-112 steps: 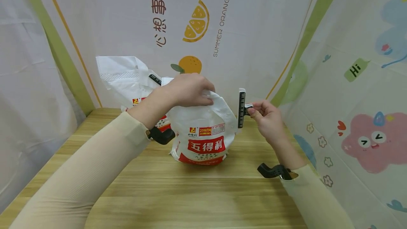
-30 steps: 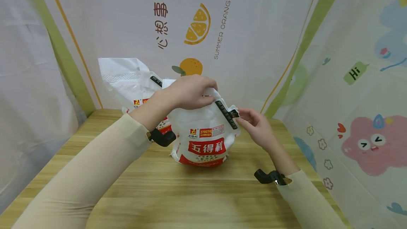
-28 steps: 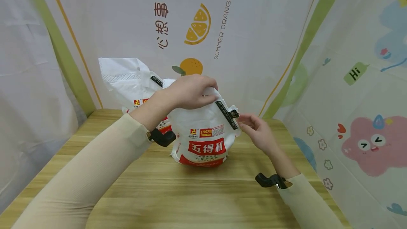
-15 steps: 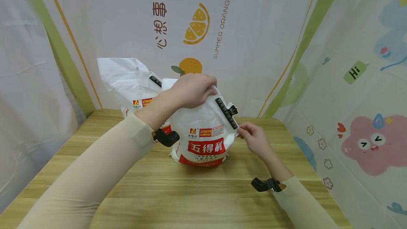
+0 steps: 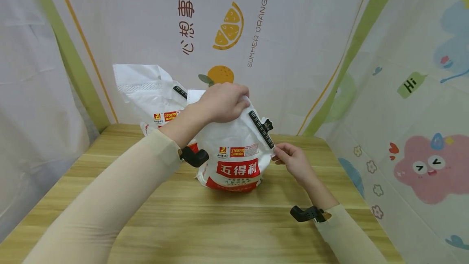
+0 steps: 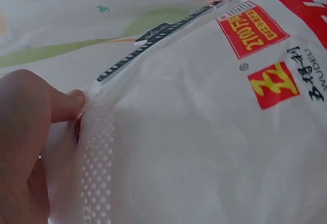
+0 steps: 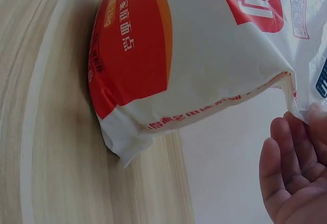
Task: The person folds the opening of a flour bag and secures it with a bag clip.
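A white and red flour bag (image 5: 237, 170) stands upright on the table, its top edge folded over and slanting down to the right. My left hand (image 5: 225, 103) grips that folded top; in the left wrist view the thumb (image 6: 69, 104) presses on the plastic beside an embossed strip. A black-and-white sealing clip (image 5: 261, 129) sits along the bag's right slanting edge, with its black handle sticking outward. Just below the clip's lower end, my right hand (image 5: 293, 160) pinches the bag's corner between thumb and fingers. The right wrist view shows its other fingers (image 7: 273, 165) loosely curled.
Behind and to the left stands a second flour bag (image 5: 141, 89) of the same kind, partly hidden by my left arm, with a similar clip (image 5: 180, 91) on its edge. The wooden table (image 5: 205, 227) is enclosed by printed curtains (image 5: 293, 31) at back and sides.
My right hand held the clip beside the bag; then the clip sat on the slanting edge. The right hand has let it go and moved down to the bag's corner. The left hand stayed.
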`<state>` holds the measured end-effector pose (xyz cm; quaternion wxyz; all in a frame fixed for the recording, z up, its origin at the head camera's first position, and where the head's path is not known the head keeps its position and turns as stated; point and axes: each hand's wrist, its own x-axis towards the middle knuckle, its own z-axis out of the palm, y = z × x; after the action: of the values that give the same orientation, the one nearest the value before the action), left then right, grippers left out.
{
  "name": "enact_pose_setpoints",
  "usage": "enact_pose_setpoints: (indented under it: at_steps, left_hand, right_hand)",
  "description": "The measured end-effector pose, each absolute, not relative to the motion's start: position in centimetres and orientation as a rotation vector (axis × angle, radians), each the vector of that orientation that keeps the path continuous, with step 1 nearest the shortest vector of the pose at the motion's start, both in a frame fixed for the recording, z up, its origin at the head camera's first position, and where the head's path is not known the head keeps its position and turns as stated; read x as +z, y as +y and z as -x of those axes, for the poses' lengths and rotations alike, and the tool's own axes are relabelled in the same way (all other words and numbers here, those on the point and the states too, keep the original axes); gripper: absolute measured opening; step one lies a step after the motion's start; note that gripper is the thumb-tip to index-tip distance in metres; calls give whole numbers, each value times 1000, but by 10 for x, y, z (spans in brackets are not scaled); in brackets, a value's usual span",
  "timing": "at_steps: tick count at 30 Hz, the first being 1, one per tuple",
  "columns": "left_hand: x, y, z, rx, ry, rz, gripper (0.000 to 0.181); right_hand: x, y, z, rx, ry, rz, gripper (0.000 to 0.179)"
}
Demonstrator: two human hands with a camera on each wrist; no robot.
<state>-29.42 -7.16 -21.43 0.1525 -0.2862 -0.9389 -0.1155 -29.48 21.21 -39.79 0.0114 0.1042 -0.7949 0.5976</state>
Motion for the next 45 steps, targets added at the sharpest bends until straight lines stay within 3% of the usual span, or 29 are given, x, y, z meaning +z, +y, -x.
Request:
enact_pose_setpoints:
  at_steps: [6, 13, 45]
  left_hand:
    - [-216, -68, 291, -340, -2702, 847, 19]
    - [-212, -84, 289, -407, -2713, 760, 31]
    - [-215, -116, 296, -577, -2575, 586, 36]
  right_hand:
    - [-398, 208, 292, 1812, -2518, -307, 21]
    - [-396, 206, 289, 1794, -2556, -298, 23]
    - [-397, 207, 292, 1801, -2537, -328, 27]
